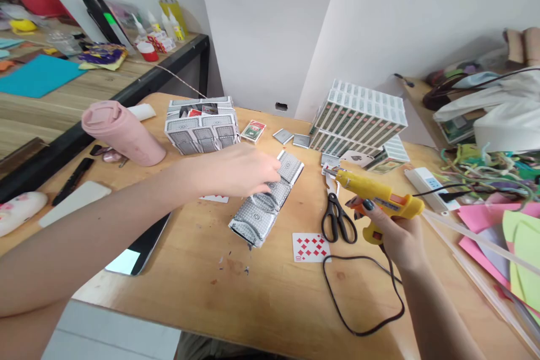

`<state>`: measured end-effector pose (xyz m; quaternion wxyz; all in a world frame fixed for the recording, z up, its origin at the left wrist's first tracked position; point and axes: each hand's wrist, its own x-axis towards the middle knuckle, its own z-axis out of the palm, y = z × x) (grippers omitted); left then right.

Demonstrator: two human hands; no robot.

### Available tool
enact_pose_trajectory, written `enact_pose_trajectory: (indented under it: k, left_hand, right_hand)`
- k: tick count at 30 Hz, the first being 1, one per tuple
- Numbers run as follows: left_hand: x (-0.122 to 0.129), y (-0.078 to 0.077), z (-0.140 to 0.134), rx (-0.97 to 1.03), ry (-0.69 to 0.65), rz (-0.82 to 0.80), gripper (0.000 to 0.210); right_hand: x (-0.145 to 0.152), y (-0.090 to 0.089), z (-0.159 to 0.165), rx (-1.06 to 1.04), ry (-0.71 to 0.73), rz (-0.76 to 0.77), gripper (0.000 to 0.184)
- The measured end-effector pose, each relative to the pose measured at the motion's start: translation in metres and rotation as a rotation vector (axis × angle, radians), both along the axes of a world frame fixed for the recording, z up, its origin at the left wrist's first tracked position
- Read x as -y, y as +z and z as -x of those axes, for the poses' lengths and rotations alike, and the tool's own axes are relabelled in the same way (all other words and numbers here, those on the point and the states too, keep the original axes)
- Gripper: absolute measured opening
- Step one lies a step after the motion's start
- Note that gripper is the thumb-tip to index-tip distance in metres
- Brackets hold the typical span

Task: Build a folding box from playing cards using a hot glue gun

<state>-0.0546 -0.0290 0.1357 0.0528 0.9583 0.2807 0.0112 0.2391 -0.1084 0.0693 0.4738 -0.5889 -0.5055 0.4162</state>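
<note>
My right hand (400,236) is wrapped round the handle of a yellow hot glue gun (371,191), its nozzle pointing left. My left hand (248,169) reaches across the table, its bent fingers closed on a long piece made of playing cards (257,219) with grey patterned backs. That piece lies slanted on the table, and my hand covers part of its upper half. Between the hands, black-handled scissors (335,219) lie by the nozzle. A ten of diamonds card (311,247) lies face up in front of them.
A card-built box (202,129) and a pink tumbler (122,132) stand at left. Stacked card packs (358,115) stand at the back right. The gun's black cord (358,332) loops over the front. A tablet (139,253), a power strip (430,185) and coloured paper (498,242) flank the work.
</note>
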Motion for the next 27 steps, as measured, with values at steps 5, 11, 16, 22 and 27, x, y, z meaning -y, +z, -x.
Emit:
enact_pose_trajectory:
  k: [5,11,16,22,27]
  left_hand:
    - [0.002,-0.007,0.003,-0.096,-0.152,-0.207,0.016]
    - [0.003,-0.002,0.0,-0.133,-0.217,-0.26,0.024]
    - [-0.001,0.001,-0.003,-0.137,-0.351,-0.304,0.031]
    - [0.001,0.007,-0.006,-0.146,-0.407,-0.234,0.033]
    - [0.0,0.004,-0.005,-0.111,-0.422,-0.199,0.037]
  right_hand:
    - [-0.003,-0.003,-0.001,-0.02,-0.012,0.039,0.026]
    - [-0.006,-0.005,0.004,-0.044,0.029,0.021,0.026]
    - [-0.005,-0.003,0.005,-0.035,0.088,-0.007,0.022]
    - [-0.011,0.002,0.014,0.024,0.14,0.042,0.031]
    - [-0.016,-0.001,0.021,0.04,0.206,0.077,0.034]
